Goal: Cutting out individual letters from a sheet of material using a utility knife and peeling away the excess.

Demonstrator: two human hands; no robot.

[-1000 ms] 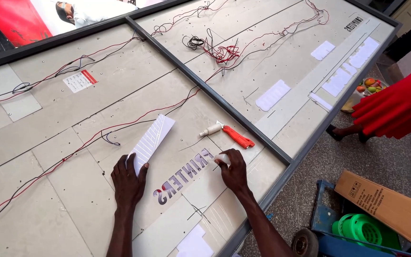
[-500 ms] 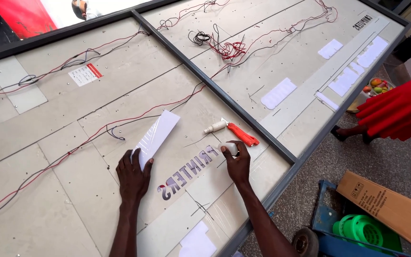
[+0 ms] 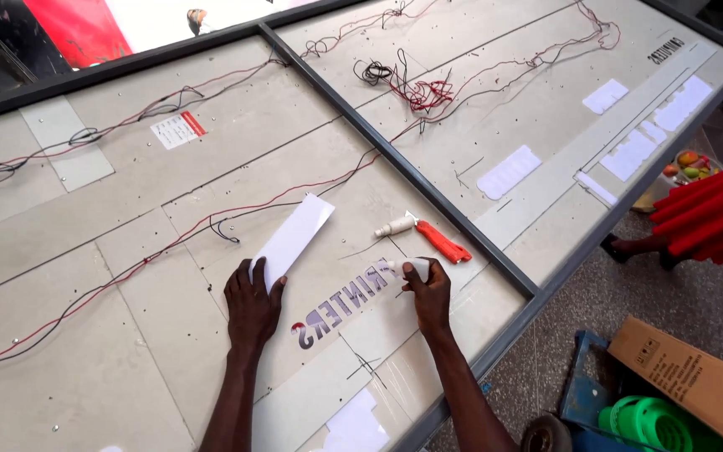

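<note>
The big grey panel lies flat, stiff and heavy-looking, with thin wires trailing over it. On it the white paper strip looks light and floppy, best pinched near its lower end, where the left hand rests flat, fingers spread, on that end. The right hand is curled closed round a small white tube, beside the cut-out lettering

Orange cutter, white paper strip, red-black wires
</note>
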